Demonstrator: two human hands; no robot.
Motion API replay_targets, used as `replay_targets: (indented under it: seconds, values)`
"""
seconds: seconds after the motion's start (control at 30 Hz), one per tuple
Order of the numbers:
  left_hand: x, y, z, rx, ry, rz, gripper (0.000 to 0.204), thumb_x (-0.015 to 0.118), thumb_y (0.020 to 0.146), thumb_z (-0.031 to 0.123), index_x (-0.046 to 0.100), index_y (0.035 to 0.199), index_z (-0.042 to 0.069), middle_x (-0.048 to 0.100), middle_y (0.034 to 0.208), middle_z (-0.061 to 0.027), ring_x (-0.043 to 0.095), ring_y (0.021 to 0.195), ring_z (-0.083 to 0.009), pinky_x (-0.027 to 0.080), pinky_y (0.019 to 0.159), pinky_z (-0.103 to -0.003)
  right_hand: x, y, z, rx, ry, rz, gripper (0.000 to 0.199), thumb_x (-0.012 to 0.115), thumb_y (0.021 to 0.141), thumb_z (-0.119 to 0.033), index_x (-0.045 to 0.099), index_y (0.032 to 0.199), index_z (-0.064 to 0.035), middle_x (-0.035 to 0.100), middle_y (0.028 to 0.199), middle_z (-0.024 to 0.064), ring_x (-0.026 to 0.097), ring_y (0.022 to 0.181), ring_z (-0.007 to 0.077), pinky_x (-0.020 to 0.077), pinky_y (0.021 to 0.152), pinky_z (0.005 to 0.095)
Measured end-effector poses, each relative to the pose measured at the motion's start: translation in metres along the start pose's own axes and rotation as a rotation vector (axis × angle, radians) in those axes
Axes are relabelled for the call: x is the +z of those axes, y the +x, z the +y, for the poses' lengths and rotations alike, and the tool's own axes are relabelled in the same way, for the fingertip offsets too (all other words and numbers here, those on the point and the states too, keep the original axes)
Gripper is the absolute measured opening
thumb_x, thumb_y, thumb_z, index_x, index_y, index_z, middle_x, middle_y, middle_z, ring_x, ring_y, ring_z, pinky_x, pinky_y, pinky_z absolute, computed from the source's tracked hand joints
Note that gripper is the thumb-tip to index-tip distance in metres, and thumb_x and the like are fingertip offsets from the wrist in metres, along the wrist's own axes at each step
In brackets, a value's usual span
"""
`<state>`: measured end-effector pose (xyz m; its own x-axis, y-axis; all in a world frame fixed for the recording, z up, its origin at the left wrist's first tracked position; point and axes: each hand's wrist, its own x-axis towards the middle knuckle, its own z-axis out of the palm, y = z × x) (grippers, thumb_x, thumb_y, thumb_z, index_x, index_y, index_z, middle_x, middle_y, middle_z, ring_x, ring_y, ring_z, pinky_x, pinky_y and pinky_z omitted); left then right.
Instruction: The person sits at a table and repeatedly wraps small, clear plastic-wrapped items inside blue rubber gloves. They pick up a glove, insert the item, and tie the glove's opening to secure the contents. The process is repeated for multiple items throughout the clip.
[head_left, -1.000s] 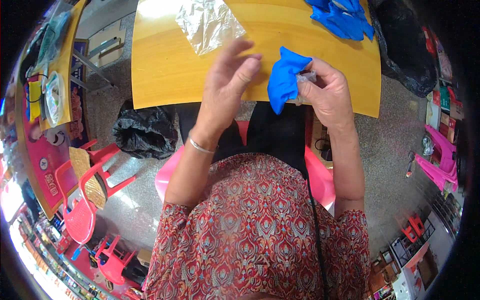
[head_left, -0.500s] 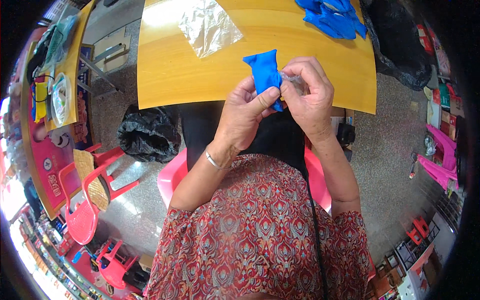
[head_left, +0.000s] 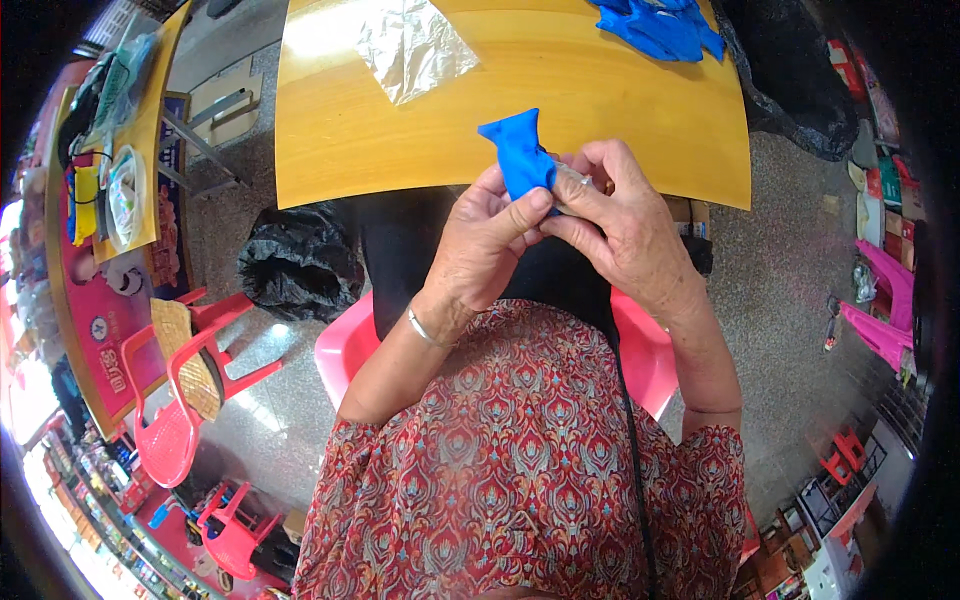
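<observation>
A small blue fabric piece [head_left: 522, 158] with two pointed upper corners is held just in front of the table's near edge. My left hand [head_left: 470, 245] is closed on its lower part, thumb on top. At its right side my right hand [head_left: 630, 225] is closed, with crumpled clear plastic [head_left: 571, 177] showing between its fingers. Whether the plastic goes inside the blue piece is hidden by the fingers. Beyond, a flat clear plastic bag [head_left: 420, 55] lies on the yellow table [head_left: 540, 80]. Several more blue fabric pieces [head_left: 665, 32] are heaped at the far right.
Black plastic bags stand on the floor left of me [head_left: 300, 265] and by the table's right edge [head_left: 795, 85]. A pink chair [head_left: 170, 440] is at the left, near a second table [head_left: 150, 200] with goods on it. Pink stools [head_left: 880, 335] are far right.
Both hands have come slightly nearer with the blue piece, which now tilts more to the left. My right hand has turned, its fingers now lower against the piece's side.
</observation>
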<state>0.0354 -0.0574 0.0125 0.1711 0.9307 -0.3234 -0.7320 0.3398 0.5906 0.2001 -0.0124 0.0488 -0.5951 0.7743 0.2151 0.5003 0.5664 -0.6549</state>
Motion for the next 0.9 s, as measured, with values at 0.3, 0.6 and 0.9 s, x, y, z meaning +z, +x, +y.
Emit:
replay_targets:
  seconds: [0.3,0.6,0.9]
  values:
    - [0.002,-0.009,0.0,-0.084,-0.035,-0.062,0.046,0.07,0.085,0.012,0.052,0.126,0.004,0.06,0.111,-0.0019,0.056,0.1,-0.0114,0.045,0.087,-0.027,-0.003,-0.007,0.009,0.314,1.022,-0.156,0.039,0.064,0.088,-0.013,0.056,0.124,0.0022,0.049,0.087,0.0037,0.05,0.079,0.0129,0.0428,0.07,0.0261]
    - [-0.007,-0.005,0.011,0.029,0.195,-0.193,0.062,0.071,0.084,0.022,0.041,0.135,0.0,0.049,0.134,-0.0135,0.05,0.12,-0.022,0.04,0.101,-0.037,0.005,-0.01,0.011,0.338,0.979,-0.155,0.036,0.059,0.09,-0.009,0.057,0.125,-0.0003,0.055,0.098,0.0011,0.052,0.088,0.0085,0.0428,0.077,0.0213]
    - [0.004,-0.002,0.012,0.19,0.085,-0.146,0.057,0.055,0.095,0.028,0.035,0.141,0.001,0.044,0.14,-0.0159,0.041,0.131,-0.026,0.034,0.107,-0.04,0.009,0.005,0.0,0.294,1.089,-0.114,0.035,0.059,0.089,-0.008,0.059,0.124,-0.0009,0.055,0.103,0.0009,0.053,0.097,0.0092,0.0433,0.085,0.0233]
